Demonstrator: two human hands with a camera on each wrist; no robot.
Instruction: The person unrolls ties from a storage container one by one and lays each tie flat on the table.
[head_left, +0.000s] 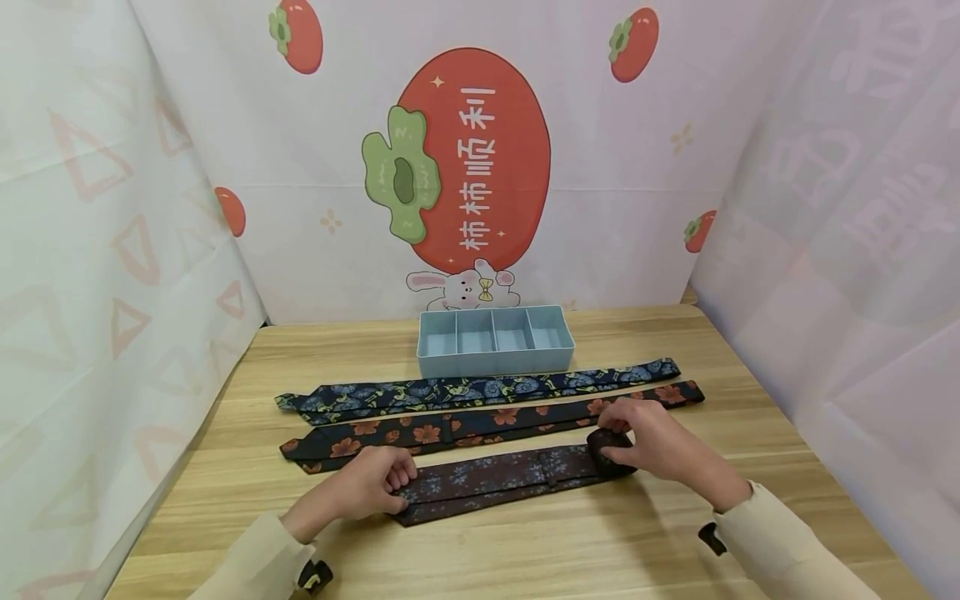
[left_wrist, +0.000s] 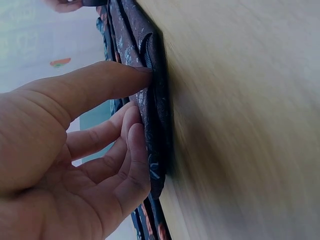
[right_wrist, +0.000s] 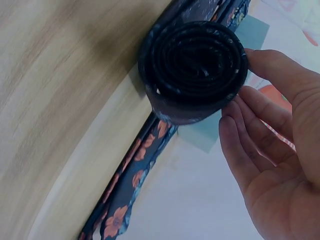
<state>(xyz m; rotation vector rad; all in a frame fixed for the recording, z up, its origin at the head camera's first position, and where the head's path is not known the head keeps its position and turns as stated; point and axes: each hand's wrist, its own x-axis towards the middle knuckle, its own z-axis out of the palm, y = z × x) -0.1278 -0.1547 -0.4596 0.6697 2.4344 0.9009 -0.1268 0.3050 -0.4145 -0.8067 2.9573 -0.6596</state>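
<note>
A dark brown necktie with small blue flowers (head_left: 487, 481) lies nearest the person, its right part wound into a roll (right_wrist: 195, 72). My right hand (head_left: 647, 437) grips that roll between thumb and fingers; the right wrist view shows its spiral layers end-on. At the wide left end, my left hand (head_left: 372, 482) pinches the fabric, with the thumb (left_wrist: 110, 80) on one side and bent fingers against the other. Just behind lies a black necktie with orange flowers (head_left: 427, 434). Farther back is a navy necktie with blue and yellow patterning (head_left: 491, 388).
A light blue box with four compartments (head_left: 495, 362) stands behind the neckties, its sections bare inside. The wooden table (head_left: 510, 550) reaches back to a white printed cloth (head_left: 600, 208), and similar cloth hangs on both sides.
</note>
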